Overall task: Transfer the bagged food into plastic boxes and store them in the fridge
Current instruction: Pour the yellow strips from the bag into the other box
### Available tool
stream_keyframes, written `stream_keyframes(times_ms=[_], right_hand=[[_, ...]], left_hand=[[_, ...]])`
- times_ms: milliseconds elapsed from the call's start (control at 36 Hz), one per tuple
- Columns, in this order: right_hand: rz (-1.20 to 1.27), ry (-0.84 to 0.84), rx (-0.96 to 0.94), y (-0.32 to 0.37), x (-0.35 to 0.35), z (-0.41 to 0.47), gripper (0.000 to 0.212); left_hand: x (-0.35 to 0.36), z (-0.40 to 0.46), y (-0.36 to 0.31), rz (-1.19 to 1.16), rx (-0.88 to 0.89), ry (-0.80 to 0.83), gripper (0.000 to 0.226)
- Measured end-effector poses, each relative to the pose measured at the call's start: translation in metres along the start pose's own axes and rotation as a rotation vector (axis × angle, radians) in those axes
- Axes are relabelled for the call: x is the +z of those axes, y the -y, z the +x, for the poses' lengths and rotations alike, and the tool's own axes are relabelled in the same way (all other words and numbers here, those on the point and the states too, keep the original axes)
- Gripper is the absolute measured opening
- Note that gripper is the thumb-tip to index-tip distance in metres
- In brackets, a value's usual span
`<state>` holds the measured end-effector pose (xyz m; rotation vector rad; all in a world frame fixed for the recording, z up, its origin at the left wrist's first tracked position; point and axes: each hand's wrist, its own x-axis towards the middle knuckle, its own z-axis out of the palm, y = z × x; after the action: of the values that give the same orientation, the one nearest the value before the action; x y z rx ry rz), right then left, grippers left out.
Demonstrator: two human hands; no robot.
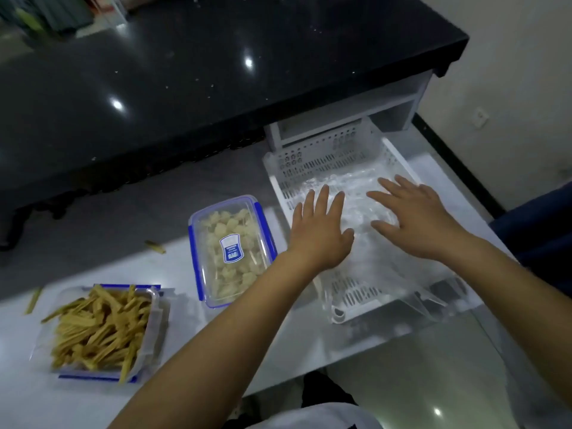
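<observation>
White table (278, 351), lidded box (230, 249) lengthwise away, hands (318, 233) flat over basket (309, 162)

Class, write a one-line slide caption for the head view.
Both hands, left hand and right hand, spread open over clear plastic in a white basket, beside two filled food boxes.

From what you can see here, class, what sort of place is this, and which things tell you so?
Probably a home kitchen or dining corner: a dark stone counter, two plastic food boxes on a white table, and a white slotted basket with a clear bag under both hands.
</observation>
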<state>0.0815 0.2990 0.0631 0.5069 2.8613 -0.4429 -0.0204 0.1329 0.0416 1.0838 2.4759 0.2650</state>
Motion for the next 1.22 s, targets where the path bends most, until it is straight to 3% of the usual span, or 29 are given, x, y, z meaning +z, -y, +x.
stream_keyframes(times_ms=[111, 250, 333, 472, 611, 722, 833, 889, 1000, 1111, 1167, 1222], right_hand=[[0.303, -0.095, -0.073, 0.05, -0.028, -0.029, 0.056], [0.443, -0.154, -0.309, 0.133, -0.025, -0.052, 0.054], [0.57, -0.077, -0.44, 0.187, 0.0, -0.054, 0.05], [0.692, 0.132, -0.505, 0.262, 0.056, -0.051, 0.048], [0.629, 0.313, -0.539, 0.316, 0.1, -0.031, 0.06], [0.612, 0.338, -0.453, 0.354, 0.12, 0.003, 0.055], [0.702, 0.416, -0.238, 0.393, 0.125, 0.037, 0.046], [0.748, 0.44, -0.134, 0.407, 0.123, 0.046, 0.039], [0.686, 0.463, 0.009, 0.424, 0.123, 0.047, 0.055], [0.706, 0.569, 0.112, 0.44, 0.133, 0.018, 0.052], [0.733, 0.558, 0.156, 0.448, 0.146, 0.0, 0.049], [0.833, 0.502, 0.21, 0.459, 0.156, -0.012, 0.048]], left_hand=[[-0.028, -0.065, 0.033, -0.23, -0.024, -0.19, 0.072], [-0.039, -0.164, 0.103, -0.431, -0.233, -0.41, 0.067], [-0.031, -0.224, 0.148, -0.524, -0.444, -0.572, 0.063], [0.001, -0.304, 0.198, -0.714, -0.764, -0.849, 0.052], [0.032, -0.345, 0.227, -1.299, -1.079, -1.04, 0.045], [0.043, -0.345, 0.246, -1.837, -1.112, -0.977, 0.045], [0.041, -0.34, 0.264, -2.036, -1.01, -0.887, 0.041], [0.037, -0.34, 0.274, -2.048, -0.951, -0.815, 0.037], [0.028, -0.346, 0.302, -2.028, -0.866, -0.683, 0.035], [0.009, -0.363, 0.345, -1.963, -0.822, -0.671, 0.041], [0.002, -0.376, 0.371, -1.892, -0.819, -0.68, 0.038], [-0.005, -0.386, 0.393, -1.818, -0.772, -0.59, 0.029]])
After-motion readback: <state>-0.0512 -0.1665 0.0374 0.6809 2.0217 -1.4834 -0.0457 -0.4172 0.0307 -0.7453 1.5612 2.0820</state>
